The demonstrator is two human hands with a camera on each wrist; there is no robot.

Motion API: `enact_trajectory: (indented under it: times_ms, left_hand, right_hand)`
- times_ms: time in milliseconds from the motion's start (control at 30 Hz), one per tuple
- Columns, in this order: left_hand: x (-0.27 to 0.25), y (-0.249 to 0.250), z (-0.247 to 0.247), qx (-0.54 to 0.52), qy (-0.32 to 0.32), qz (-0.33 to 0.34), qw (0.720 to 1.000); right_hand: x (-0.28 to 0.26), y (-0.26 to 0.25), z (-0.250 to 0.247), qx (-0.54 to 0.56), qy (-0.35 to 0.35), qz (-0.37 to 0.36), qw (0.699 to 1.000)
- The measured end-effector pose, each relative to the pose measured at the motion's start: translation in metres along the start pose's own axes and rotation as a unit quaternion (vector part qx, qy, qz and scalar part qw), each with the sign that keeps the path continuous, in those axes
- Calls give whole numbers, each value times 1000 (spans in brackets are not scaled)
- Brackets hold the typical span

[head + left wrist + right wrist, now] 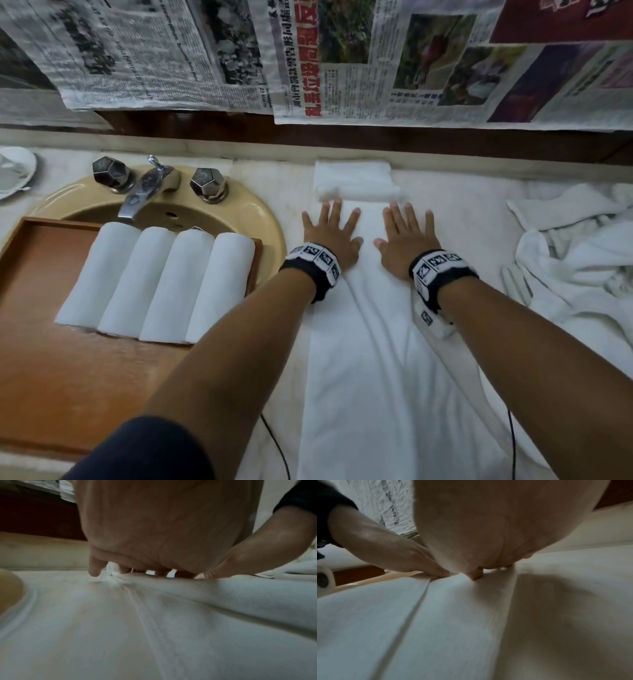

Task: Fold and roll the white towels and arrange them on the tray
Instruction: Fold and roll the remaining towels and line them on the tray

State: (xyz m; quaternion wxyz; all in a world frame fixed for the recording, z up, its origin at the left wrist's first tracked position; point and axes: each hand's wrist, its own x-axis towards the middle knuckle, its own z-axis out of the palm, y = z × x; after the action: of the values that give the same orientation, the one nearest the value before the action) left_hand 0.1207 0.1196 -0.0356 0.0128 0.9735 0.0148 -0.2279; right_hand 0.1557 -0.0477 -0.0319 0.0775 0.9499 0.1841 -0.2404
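Both hands lie flat, fingers straight and spread, palms down on the folded towel (366,342), a long white strip running away from the person across the table (479,205). Left hand (330,236) and right hand (406,240) sit side by side, just short of the strip's far end, where a rolled or doubled-over portion (358,183) lies across it, close to the fingertips. Neither hand grips anything; both press.

The tray (51,342) stands on the left, over the sink (267,212), with four rolled towels (154,284) packed side by side at its far right end. A crumpled pile of unfolded towels (575,260) lies at the right, apart from the strip.

Judgement: smoothing or the start of rolling; roughly mid-task, pile not yet worked.

Risks from here:
- A lengthwise seam shows in both wrist views; if one hand pushes ahead of the other, the layers may shear and the roll comes out coned.
- Wrinkles nearer the person are not pressed out; rolled in, they would make a lumpy, loose roll.
- The strip's near end seems to run to or past the table edge; its weight could drag the cloth askew.
- The tray bridges the sink bowl; a heavy placement on one side may tip it.
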Motion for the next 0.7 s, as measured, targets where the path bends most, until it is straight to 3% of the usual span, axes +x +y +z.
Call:
enact_trajectory:
  times_ms: [100, 200, 367, 433, 567, 700]
  left_hand:
    - [5, 0, -10, -6, -9, 3, 1000]
    - [-11, -2, -13, -46, 24, 20, 998]
    - [-89, -4, 4, -165, 183, -37, 968]
    - [-125, 1, 21, -198, 171, -83, 962]
    - [-175, 23, 58, -201, 70, -187, 959]
    - [-179, 36, 84, -183, 82, -230, 952]
  right_hand:
    - [-13, -1, -8, 19, 58, 28, 998]
    - [-50, 3, -7, 140, 143, 56, 978]
    - [-132, 16, 32, 300, 98, 82, 945]
    - [-154, 16, 54, 319, 84, 87, 940]
    - [-177, 8, 83, 344, 64, 98, 932]
    - [-181, 6, 90, 324, 73, 108, 937]
